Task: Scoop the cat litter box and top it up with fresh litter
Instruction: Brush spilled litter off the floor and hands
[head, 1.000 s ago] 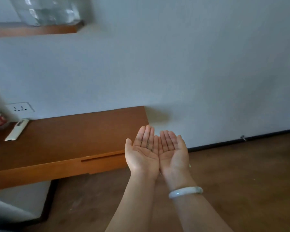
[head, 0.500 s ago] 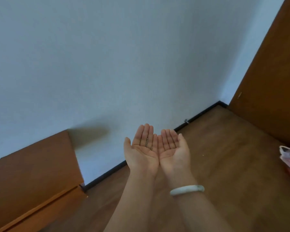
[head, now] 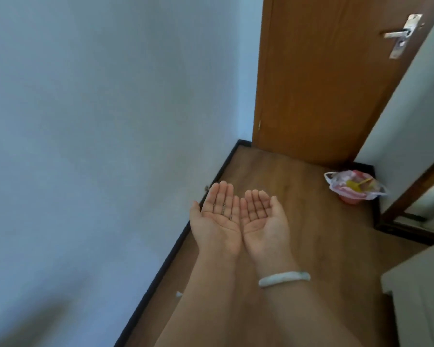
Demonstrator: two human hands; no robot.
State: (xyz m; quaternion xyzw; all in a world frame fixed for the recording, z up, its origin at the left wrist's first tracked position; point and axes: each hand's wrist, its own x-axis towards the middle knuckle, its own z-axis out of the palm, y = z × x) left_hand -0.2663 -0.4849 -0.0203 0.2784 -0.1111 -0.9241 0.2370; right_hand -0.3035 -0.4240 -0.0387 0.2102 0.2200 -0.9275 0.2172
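My left hand [head: 219, 217] and my right hand [head: 262, 221] are held out side by side, palms up, edges touching, above the wooden floor. Both palms are flat and hold nothing; a few small dark marks show on the left fingers. A pale bangle [head: 283, 278] circles my right wrist. No litter box, scoop or litter bag is in view. A small pink bin [head: 353, 187] lined with a plastic bag stands on the floor by the door, with something yellow inside it.
A white wall [head: 98, 146] with a dark skirting board runs along the left. A closed wooden door [head: 323, 83] with a metal handle [head: 398, 33] stands ahead. A pale cabinet corner [head: 421, 291] juts in at lower right.
The view has swung right: the wooden desk and shelf have left the frame, and the door and the pink bin have come in. My hands stay cupped together, palms up.
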